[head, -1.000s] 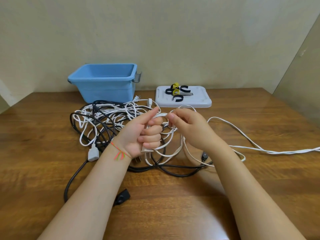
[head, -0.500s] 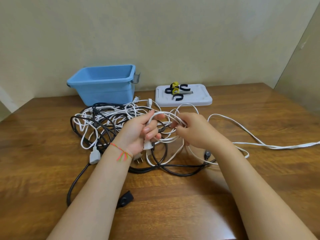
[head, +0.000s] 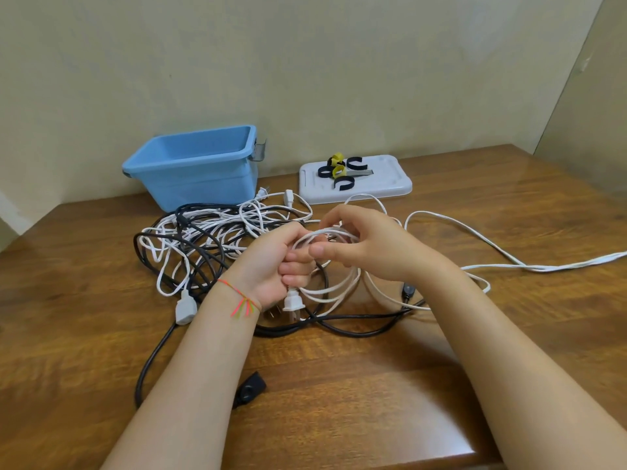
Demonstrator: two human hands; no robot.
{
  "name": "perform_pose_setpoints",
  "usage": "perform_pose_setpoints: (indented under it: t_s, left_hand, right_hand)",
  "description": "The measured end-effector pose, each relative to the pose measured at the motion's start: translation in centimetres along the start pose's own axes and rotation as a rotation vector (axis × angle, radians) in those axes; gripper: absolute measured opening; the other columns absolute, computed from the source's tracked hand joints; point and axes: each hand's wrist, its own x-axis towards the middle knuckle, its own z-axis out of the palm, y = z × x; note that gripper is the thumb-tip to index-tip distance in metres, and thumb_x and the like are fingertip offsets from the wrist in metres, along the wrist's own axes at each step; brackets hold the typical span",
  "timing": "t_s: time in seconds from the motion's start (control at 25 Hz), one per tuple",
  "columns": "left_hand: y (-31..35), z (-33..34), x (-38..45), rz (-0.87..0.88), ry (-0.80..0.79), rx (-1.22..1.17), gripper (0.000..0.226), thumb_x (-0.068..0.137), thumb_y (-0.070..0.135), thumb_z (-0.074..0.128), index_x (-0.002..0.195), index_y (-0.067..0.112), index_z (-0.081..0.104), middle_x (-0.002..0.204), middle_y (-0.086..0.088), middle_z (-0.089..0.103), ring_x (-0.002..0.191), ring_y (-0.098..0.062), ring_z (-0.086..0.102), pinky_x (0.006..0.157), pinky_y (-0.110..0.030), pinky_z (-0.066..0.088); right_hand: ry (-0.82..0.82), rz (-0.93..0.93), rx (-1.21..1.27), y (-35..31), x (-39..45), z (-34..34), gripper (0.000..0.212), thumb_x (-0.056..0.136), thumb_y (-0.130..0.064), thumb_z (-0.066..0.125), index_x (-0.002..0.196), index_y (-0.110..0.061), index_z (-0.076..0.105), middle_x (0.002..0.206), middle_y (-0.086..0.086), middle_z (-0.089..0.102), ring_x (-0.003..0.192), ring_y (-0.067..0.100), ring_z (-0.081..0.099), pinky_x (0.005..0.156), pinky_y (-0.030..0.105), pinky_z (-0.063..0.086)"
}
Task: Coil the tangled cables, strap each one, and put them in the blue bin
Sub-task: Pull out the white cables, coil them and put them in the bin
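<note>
Left hand (head: pixel 271 266) grip clenched round white cable coil (head: pixel 325 286); right hand (head: pixel 366 245) pinching top loop.

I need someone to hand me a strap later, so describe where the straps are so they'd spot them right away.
Look at the back of the wooden table, right of the blue bin. A flat white tray lies there, and the straps sit on it: small curled black and yellow bands, unlike the long cables in front.
</note>
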Motion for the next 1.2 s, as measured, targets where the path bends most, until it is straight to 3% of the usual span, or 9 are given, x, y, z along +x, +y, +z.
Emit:
perform_pose_setpoints:
  t_s: [0.16,0.28,0.44,0.72,0.88,1.0,1.12,1.2]
  left_hand:
    - [0.0,0.4,-0.2,-0.054,-0.028,0.084,0.036,0.103,0.027,0.040,0.071,0.016,0.053,0.047,0.007,0.026,0.033,-0.002,0.020,0.033,-0.015,0.013]
    - [-0.1,0.5,-0.2,-0.017,-0.004,0.058,0.036,0.104,0.032,0.040,0.073,0.015,0.046,0.043,0.007,0.028,0.030,-0.003,0.023,0.033,-0.016,0.014]
    - [0.2,0.5,-0.2,0.047,-0.006,-0.103,0.034,0.105,0.026,0.037,0.077,0.011,0.048,0.036,0.007,0.025,0.025,-0.004,0.022,0.035,-0.019,0.011]
    - [0.0,0.9,0.0,0.106,0.089,-0.149,0.029,0.106,0.025,0.038,0.080,0.015,0.047,0.051,0.005,0.040,0.039,-0.008,0.038,0.041,-0.020,0.037]
    - [0.2,0.1,0.0,0.148,0.160,-0.168,0.025,0.106,0.024,0.041,0.083,0.017,0.044,0.046,0.008,0.029,0.034,-0.004,0.023,0.038,-0.017,0.022]
    - [0.1,-0.3,0.3,0.121,0.153,-0.113,0.025,0.106,0.024,0.041,0.082,0.016,0.042,0.045,0.008,0.026,0.032,-0.003,0.020,0.036,-0.017,0.018]
    - [0.0,-0.1,0.1,0.028,0.026,-0.030,0.030,0.106,0.026,0.040,0.078,0.015,0.046,0.043,0.008,0.026,0.031,-0.003,0.021,0.035,-0.017,0.018]
    - [-0.1,0.1,-0.1,0.013,-0.036,-0.006,0.032,0.105,0.026,0.039,0.078,0.014,0.050,0.041,0.008,0.026,0.030,-0.004,0.021,0.036,-0.019,0.018]
  right_hand:
    - [-0.011,-0.006,-0.121,0.4,0.4,0.1,0.031,0.097,-0.042,0.056,0.079,-0.018,0.063,0.074,0.000,0.059,0.068,0.012,0.051,0.066,0.039,0.044]
    - [0.011,-0.026,-0.079,0.3,0.4,0.2,0.024,0.099,-0.035,0.054,0.080,-0.023,0.061,0.073,-0.003,0.059,0.068,0.012,0.051,0.067,0.035,0.043]
    - [0.177,-0.058,-0.031,0.6,0.3,0.2,0.002,0.098,-0.027,0.057,0.099,-0.027,0.056,0.074,-0.005,0.062,0.067,0.009,0.055,0.064,0.027,0.044]
    - [0.188,-0.021,-0.161,1.0,0.5,0.0,0.003,0.098,-0.018,0.054,0.101,-0.018,0.054,0.091,-0.002,0.064,0.080,0.014,0.058,0.068,0.033,0.048]
    - [0.098,0.001,-0.145,1.0,0.4,-0.6,0.010,0.091,-0.030,0.066,0.095,-0.022,0.061,0.081,-0.007,0.060,0.074,0.012,0.054,0.066,0.029,0.046]
    - [0.034,-0.056,0.096,0.3,0.1,-0.8,0.011,0.089,-0.033,0.070,0.091,-0.023,0.064,0.065,-0.011,0.055,0.060,0.006,0.046,0.056,0.019,0.038]
    - [0.234,-0.065,0.179,0.6,0.4,-0.7,0.007,0.096,-0.022,0.062,0.091,-0.019,0.065,0.069,0.001,0.058,0.059,0.011,0.046,0.057,0.024,0.040]
    - [0.397,-0.018,0.157,0.9,0.7,-0.7,0.011,0.099,-0.020,0.057,0.091,-0.015,0.062,0.070,-0.002,0.053,0.058,0.005,0.043,0.055,0.018,0.036]
